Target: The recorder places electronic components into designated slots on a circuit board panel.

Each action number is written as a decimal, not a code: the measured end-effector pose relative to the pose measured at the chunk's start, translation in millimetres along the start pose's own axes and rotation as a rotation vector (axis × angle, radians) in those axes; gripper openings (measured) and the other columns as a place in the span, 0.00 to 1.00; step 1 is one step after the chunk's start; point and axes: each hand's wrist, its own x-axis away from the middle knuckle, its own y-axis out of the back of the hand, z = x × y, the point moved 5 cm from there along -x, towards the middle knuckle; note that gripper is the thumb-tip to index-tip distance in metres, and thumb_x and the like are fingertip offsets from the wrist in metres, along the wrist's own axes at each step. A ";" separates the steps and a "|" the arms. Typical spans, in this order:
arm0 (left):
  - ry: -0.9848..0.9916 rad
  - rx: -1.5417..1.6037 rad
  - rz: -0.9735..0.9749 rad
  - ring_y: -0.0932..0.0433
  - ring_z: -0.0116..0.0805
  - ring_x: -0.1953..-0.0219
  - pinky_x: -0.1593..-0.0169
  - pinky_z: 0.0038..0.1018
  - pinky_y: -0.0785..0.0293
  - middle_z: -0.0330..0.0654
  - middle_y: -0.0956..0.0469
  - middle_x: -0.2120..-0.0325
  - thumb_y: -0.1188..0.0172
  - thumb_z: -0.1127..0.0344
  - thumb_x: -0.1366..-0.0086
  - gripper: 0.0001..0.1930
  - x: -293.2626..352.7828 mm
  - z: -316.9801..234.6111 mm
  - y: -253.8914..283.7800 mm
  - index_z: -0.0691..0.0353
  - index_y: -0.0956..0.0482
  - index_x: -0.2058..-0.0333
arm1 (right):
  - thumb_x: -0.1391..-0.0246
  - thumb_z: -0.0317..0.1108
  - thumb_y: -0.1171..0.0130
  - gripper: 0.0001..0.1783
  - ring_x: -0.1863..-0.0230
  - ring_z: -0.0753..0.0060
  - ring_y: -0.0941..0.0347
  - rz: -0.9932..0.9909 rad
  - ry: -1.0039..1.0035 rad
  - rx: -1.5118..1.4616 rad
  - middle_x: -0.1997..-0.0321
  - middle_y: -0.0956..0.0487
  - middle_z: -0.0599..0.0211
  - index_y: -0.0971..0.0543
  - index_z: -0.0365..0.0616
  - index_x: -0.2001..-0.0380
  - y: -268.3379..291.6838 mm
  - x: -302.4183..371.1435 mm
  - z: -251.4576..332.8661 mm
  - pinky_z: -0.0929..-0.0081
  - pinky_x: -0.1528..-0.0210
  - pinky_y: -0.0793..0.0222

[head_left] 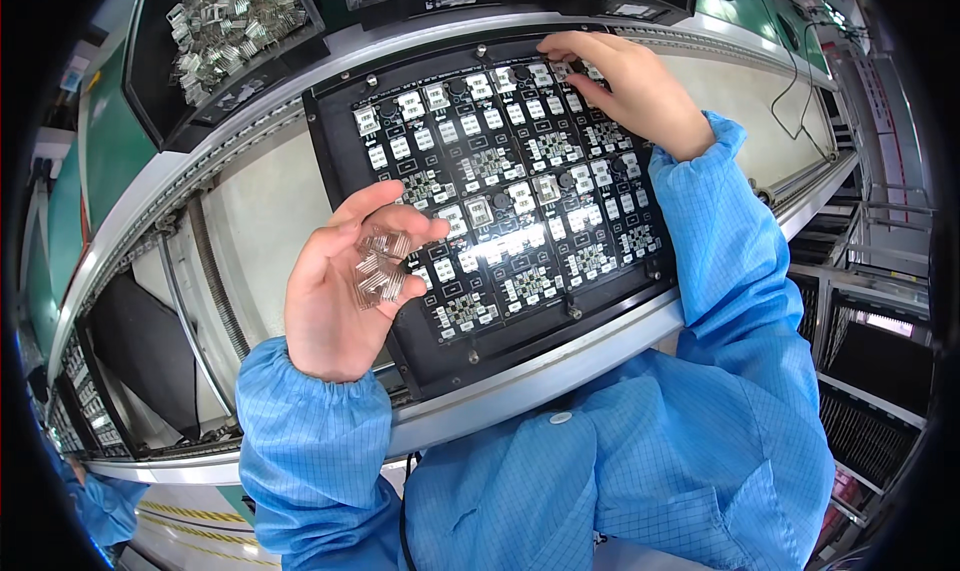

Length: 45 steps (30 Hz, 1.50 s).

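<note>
My left hand (335, 301) is turned palm up at the near left part of the black circuit board panel (452, 176). Its fingers curl round several small clear parts with rows of metal pins (380, 276). At the panel's far right corner, my right hand (640, 89) reaches down with thumb and fingers bent close together over the board. Whatever lies between those fingertips is hidden. Rows of white connectors, round black parts and small chips cover the panel, which lies in a black carrier frame (520, 343).
The carrier rests on a conveyor with metal rails (560, 371). Beyond it stands a black bin (150, 101) heaped with pinned parts (240, 26); two more black bins (445, 1) stand farther right. Another blue sleeve (105, 506) shows at lower left, beside more boards (95, 401).
</note>
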 end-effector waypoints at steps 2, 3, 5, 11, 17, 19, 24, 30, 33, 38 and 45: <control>-0.009 -0.018 -0.017 0.27 0.44 0.51 0.67 0.24 0.21 0.47 0.24 0.62 0.57 0.61 0.38 0.22 -1.1 0.8 -0.2 0.65 0.34 0.47 | 0.54 0.21 0.42 0.23 0.57 0.56 0.25 -0.014 -0.015 -0.093 0.59 0.22 0.61 0.29 0.45 0.51 -1.0 -1.4 -0.5 0.66 0.55 0.28; -0.011 -0.018 -0.020 0.27 0.44 0.51 0.67 0.24 0.21 0.47 0.24 0.62 0.57 0.61 0.38 0.22 -1.6 0.7 -0.5 0.65 0.34 0.47 | 0.54 0.21 0.42 0.23 0.57 0.56 0.25 -0.014 -0.013 -0.096 0.59 0.22 0.61 0.29 0.45 0.51 -1.4 -1.6 0.0 0.66 0.55 0.28; -0.005 -0.016 -0.002 0.27 0.44 0.51 0.66 0.25 0.21 0.47 0.24 0.62 0.57 0.61 0.38 0.22 -2.7 0.5 -2.3 0.66 0.34 0.48 | 0.54 0.21 0.42 0.24 0.58 0.57 0.25 0.030 -0.042 -0.063 0.59 0.22 0.62 0.29 0.45 0.51 -3.4 -1.2 -0.8 0.66 0.56 0.29; 0.014 0.010 0.047 0.27 0.46 0.49 0.63 0.28 0.21 0.49 0.24 0.59 0.57 0.61 0.37 0.22 -4.5 3.7 -6.0 0.66 0.34 0.47 | 0.55 0.22 0.41 0.23 0.54 0.61 0.29 0.002 -0.022 -0.047 0.60 0.22 0.64 0.29 0.45 0.52 -2.5 -1.1 -5.3 0.67 0.53 0.32; 0.015 -0.041 0.077 0.29 0.48 0.46 0.59 0.29 0.22 0.50 0.24 0.56 0.56 0.62 0.37 0.23 -3.3 3.5 -24.8 0.66 0.36 0.45 | 0.55 0.23 0.39 0.19 0.56 0.63 0.30 -0.112 0.052 -0.070 0.58 0.24 0.65 0.25 0.43 0.56 13.3 -1.6 2.9 0.71 0.54 0.33; 0.021 -0.032 0.080 0.31 0.47 0.44 0.55 0.31 0.23 0.51 0.25 0.56 0.56 0.62 0.37 0.23 -5.2 8.4 -26.4 0.67 0.37 0.45 | 0.55 0.23 0.39 0.19 0.58 0.68 0.29 -0.112 -0.013 -0.237 0.58 0.24 0.65 0.24 0.42 0.56 28.4 -2.9 18.9 0.74 0.54 0.33; 0.079 0.031 0.156 0.30 0.43 0.44 0.46 0.36 0.28 0.53 0.26 0.54 0.54 0.67 0.39 0.25 -6.6 23.5 -32.1 0.69 0.39 0.43 | 0.57 0.21 0.40 0.17 0.57 0.59 0.27 -0.072 0.236 -0.531 0.60 0.22 0.59 0.23 0.34 0.59 50.3 -2.0 91.8 0.65 0.54 0.32; 0.107 0.209 0.083 0.25 0.36 0.54 0.50 0.31 0.27 0.48 0.27 0.55 0.55 0.73 0.42 0.26 -7.9 39.2 -36.6 0.68 0.40 0.42 | 0.57 0.26 0.36 0.13 0.57 0.56 0.29 -0.024 0.383 -0.567 0.59 0.23 0.62 0.22 0.40 0.64 18.6 7.0 128.6 0.65 0.56 0.31; 0.101 0.244 0.075 0.25 0.34 0.57 0.53 0.30 0.27 0.47 0.28 0.55 0.56 0.73 0.41 0.26 -8.3 41.7 -36.5 0.67 0.40 0.42 | 0.58 0.26 0.36 0.13 0.56 0.56 0.29 -0.008 0.365 -0.583 0.58 0.24 0.63 0.21 0.41 0.65 15.6 7.2 126.9 0.65 0.57 0.31; 0.169 0.283 0.055 0.27 0.34 0.53 0.49 0.33 0.28 0.44 0.29 0.53 0.56 0.70 0.38 0.25 -3.0 38.5 -46.0 0.64 0.40 0.41 | 0.59 0.26 0.35 0.13 0.60 0.57 0.28 -0.058 0.367 -0.555 0.62 0.22 0.63 0.21 0.40 0.66 13.9 8.5 123.5 0.65 0.59 0.30; 0.203 0.236 0.039 0.27 0.38 0.51 0.47 0.36 0.29 0.42 0.29 0.52 0.55 0.60 0.33 0.23 -8.4 43.2 -49.8 0.62 0.38 0.42 | 0.60 0.20 0.38 0.11 0.65 0.59 0.25 -0.152 0.235 -0.544 0.65 0.21 0.60 0.21 0.38 0.68 21.3 8.5 110.9 0.69 0.64 0.29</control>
